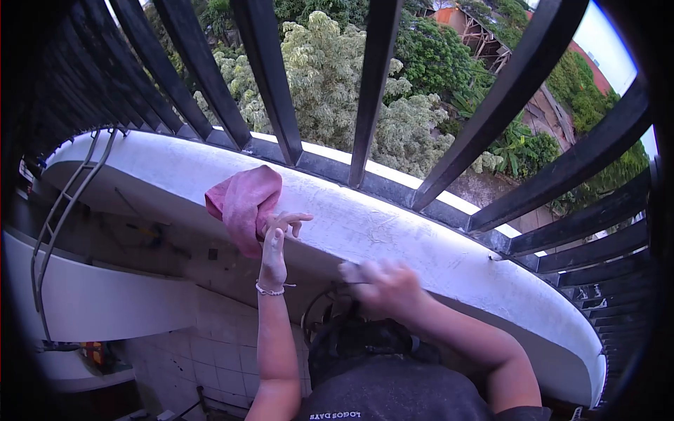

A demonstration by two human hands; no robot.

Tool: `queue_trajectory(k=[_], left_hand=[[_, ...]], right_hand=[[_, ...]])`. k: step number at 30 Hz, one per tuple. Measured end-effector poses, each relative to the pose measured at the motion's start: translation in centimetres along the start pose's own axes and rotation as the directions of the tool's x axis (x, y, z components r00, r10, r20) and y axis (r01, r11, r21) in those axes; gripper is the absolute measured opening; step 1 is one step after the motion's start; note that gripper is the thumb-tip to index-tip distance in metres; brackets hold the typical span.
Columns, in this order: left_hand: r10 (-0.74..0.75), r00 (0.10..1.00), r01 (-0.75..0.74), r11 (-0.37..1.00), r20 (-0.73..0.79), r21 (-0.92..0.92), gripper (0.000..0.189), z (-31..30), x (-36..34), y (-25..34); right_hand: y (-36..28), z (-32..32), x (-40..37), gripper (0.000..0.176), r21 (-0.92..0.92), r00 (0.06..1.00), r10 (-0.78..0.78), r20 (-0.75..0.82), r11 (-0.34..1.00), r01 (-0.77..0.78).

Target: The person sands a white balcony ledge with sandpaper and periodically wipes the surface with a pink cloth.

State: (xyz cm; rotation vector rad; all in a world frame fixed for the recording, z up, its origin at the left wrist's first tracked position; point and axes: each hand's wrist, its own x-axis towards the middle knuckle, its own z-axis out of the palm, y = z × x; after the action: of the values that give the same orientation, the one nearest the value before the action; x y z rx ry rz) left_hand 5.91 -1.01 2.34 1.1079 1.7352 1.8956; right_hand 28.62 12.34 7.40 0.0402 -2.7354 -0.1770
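Note:
A crumpled pink cloth (242, 200) lies against the white ledge (330, 207) and hangs over its near side. My left hand (277, 242), with a pale bracelet at the wrist, is at the cloth's right edge and grips it, some fingers pointing right. To the right, my right hand (390, 284) is curled and blurred by motion near the ledge's lower edge. A small greyish thing (352, 272) shows at its fingertips, too smeared to name.
Dark railing bars (267, 77) rise from the ledge's far side, with trees (323, 77) beyond and below. A metal ladder (67, 203) leans at the left. Far below the ledge is a tiled floor (217, 358).

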Motion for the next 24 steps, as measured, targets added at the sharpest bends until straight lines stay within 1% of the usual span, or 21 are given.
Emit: queue_trajectory(k=[1, 3, 5, 6, 8, 9, 11, 14, 16, 17, 20, 22, 24], left_hand=[[0.008, 1.0, -0.008, 1.0, 0.001, 0.02, 0.063, 0.0, -0.1, 0.1], [0.025, 1.0, -0.025, 0.998, 0.013, 0.062, 0.059, -0.1, 0.2, 0.9], [0.021, 0.999, -0.028, 0.987, 0.048, 0.158, 0.053, -0.3, 0.5, 1.6], [0.018, 0.997, -0.032, 0.978, 0.069, 0.205, 0.05, -0.3, 0.5, 1.7], [0.009, 0.999, -0.018, 0.984, 0.048, 0.178, 0.04, -0.3, 0.6, 1.4], [0.001, 0.999, -0.009, 0.987, 0.046, 0.162, 0.036, -0.2, 0.5, 1.2], [-0.004, 0.999, -0.005, 0.979, 0.043, 0.206, 0.029, 0.0, 0.4, 1.4], [-0.024, 0.998, 0.011, 0.97, 0.051, 0.242, 0.024, -0.1, 0.5, 1.5], [-0.027, 0.997, 0.004, 0.954, 0.076, 0.3, 0.023, -0.2, 0.6, 1.8], [-0.027, 0.996, 0.003, 0.957, 0.08, 0.29, 0.023, -0.3, 0.5, 1.3], [0.01, 0.995, -0.045, 0.93, 0.097, 0.364, 0.023, 0.2, 0.6, 1.5], [0.018, 0.994, -0.066, 0.886, 0.109, 0.459, 0.024, 0.7, 0.6, 1.7], [0.035, 0.995, -0.084, 0.832, 0.098, 0.549, 0.024, 1.3, 0.7, 2.0]], right_hand=[[1.1, -1.1, -1.8, 0.03, 0.009, 0.997, 0.068, -0.026, 0.998, -0.068], [3.5, -2.4, -5.0, 0.025, -0.078, 0.987, 0.157, -0.032, 0.984, -0.159], [5.4, -3.6, -8.5, 0.033, -0.073, 0.983, 0.169, 0.064, 0.984, -0.165], [5.6, -4.3, -9.7, 0.036, -0.042, 0.98, 0.175, 0.097, 0.984, -0.172], [5.7, -5.8, -11.9, 0.042, 0.015, 0.968, 0.192, 0.159, 0.98, -0.197], [5.5, -6.0, -13.3, 0.044, 0.02, 0.958, 0.225, 0.177, 0.972, -0.232], [5.0, -6.3, -15.6, 0.047, 0.026, 0.93, 0.298, 0.215, 0.95, -0.311], [4.1, -6.9, -16.9, 0.048, 0.016, 0.906, 0.373, 0.201, 0.923, -0.384], [3.7, -7.8, -16.3, 0.047, -0.004, 0.901, 0.367, 0.229, 0.926, -0.376], [3.8, -8.0, -15.8, 0.047, -0.013, 0.9, 0.363, 0.243, 0.929, -0.371], [5.2, -6.6, -14.1, 0.047, -0.095, 0.936, 0.237, 0.261, 0.971, -0.219], [5.2, -4.1, -11.6, 0.038, 0.054, 0.959, 0.173, 0.223, 0.98, -0.19], [4.6, -1.6, -8.1, 0.036, 0.091, 0.981, 0.142, 0.131, 0.984, -0.155]])
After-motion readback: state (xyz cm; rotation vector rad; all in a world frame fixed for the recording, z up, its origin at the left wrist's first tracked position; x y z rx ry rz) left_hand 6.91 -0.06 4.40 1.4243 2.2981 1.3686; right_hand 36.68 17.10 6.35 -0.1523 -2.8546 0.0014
